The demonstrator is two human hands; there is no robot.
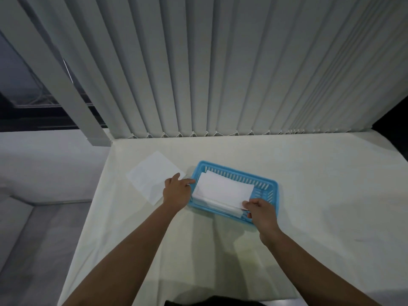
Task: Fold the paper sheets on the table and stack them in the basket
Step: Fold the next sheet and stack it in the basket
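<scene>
A blue slotted basket (268,184) sits on the white-covered table (309,184). Folded white paper sheets (223,188) are stacked inside it, the top one lying slightly askew. My right hand (261,214) pinches the near right corner of the top folded sheet at the basket's front rim. My left hand (176,191) rests at the basket's left end, fingers reaching toward the rim and partly over a flat unfolded sheet (152,176) lying on the table to the left.
Vertical grey blinds (220,74) hang along the table's far edge. The table's left edge runs near the flat sheet, with a drop to the floor beyond. Open tablecloth lies to the right of the basket and in front of it.
</scene>
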